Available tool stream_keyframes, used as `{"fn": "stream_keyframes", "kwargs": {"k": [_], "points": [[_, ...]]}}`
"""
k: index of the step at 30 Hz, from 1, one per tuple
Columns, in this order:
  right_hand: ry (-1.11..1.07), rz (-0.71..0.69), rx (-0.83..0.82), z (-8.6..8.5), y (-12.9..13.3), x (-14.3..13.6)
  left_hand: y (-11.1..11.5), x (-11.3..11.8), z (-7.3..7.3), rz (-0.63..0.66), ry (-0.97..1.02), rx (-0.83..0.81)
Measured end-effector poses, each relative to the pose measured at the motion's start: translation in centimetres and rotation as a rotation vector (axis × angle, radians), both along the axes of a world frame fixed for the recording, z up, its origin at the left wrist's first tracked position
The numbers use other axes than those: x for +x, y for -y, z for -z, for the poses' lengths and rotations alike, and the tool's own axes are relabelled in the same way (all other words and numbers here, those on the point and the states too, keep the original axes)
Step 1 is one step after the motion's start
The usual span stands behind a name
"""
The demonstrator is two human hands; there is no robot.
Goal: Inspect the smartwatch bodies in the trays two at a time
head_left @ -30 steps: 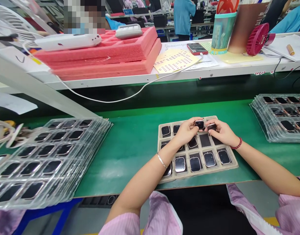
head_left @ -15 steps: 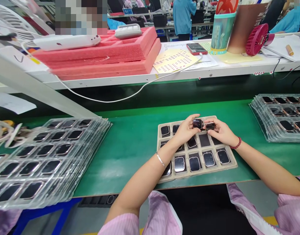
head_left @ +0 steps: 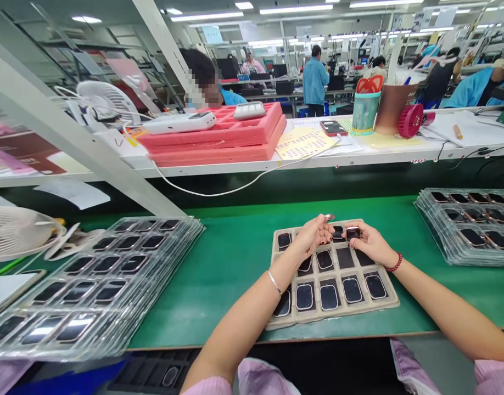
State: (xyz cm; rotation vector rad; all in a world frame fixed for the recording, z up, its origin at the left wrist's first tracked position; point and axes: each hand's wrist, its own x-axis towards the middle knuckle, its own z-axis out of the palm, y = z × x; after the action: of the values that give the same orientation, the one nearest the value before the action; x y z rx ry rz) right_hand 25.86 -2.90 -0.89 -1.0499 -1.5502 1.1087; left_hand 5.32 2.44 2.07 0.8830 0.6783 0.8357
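Observation:
A beige tray (head_left: 322, 320) holds rows of dark watch-like pieces on the green table. Over its upper middle, my left hand (head_left: 313, 236) grips a small watch-like piece (head_left: 329, 218) between thumb and fingertips, tilted nearly edge-on. My right hand (head_left: 369, 241) pinches another dark, square-faced piece (head_left: 353, 233) above the tray's upper right. A further dark piece (head_left: 338, 234) shows between the hands. Below my right hand, two compartments of the middle row show only dark squares. Part of the tray's left side is hidden behind my left hand and forearm.
Clear trays of similar pieces are stacked at left (head_left: 128, 263) and right (head_left: 474, 219). Behind runs a white shelf (head_left: 309, 163) with pink foam trays (head_left: 219, 156), a phone (head_left: 333, 128), a cup (head_left: 365, 112) and a magenta fan (head_left: 411, 121). A white cable hangs below it.
The view has tipped upward, showing more of the room. My left hand has turned and moved slightly apart from my right, and its piece now appears nearly edge-on.

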Motion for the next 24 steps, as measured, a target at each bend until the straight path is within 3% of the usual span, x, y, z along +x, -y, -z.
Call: {"fn": "stream_keyframes", "kwargs": {"k": [7,11,15,17,19,21,24], "points": [[0.005,-0.010,-0.034,-0.2,0.0,-0.1,0.5,0.3,-0.2,-0.029,-0.122,0.177],[0.015,-0.038,-0.052,-1.7,0.8,-0.6,0.6,0.2,-0.3,-0.032,-0.140,0.192],[-0.025,-0.296,-0.183,-4.2,3.6,-2.9,0.5,0.2,-0.4,-0.030,-0.135,0.147],[-0.060,-0.481,-0.290,-4.3,5.7,-5.6,0.9,1.0,-0.8,0.036,-0.142,0.113],[-0.048,-0.694,-0.368,-2.8,7.8,-9.6,1.6,2.6,-1.5,0.178,-0.170,0.083],[0.091,-0.890,-0.445,0.3,9.2,-14.7,3.1,5.0,-2.6,0.366,-0.202,0.067],[0.277,-1.015,-0.513,5.3,10.1,-22.3,6.6,8.9,-4.1,0.618,-0.126,0.059]]}}
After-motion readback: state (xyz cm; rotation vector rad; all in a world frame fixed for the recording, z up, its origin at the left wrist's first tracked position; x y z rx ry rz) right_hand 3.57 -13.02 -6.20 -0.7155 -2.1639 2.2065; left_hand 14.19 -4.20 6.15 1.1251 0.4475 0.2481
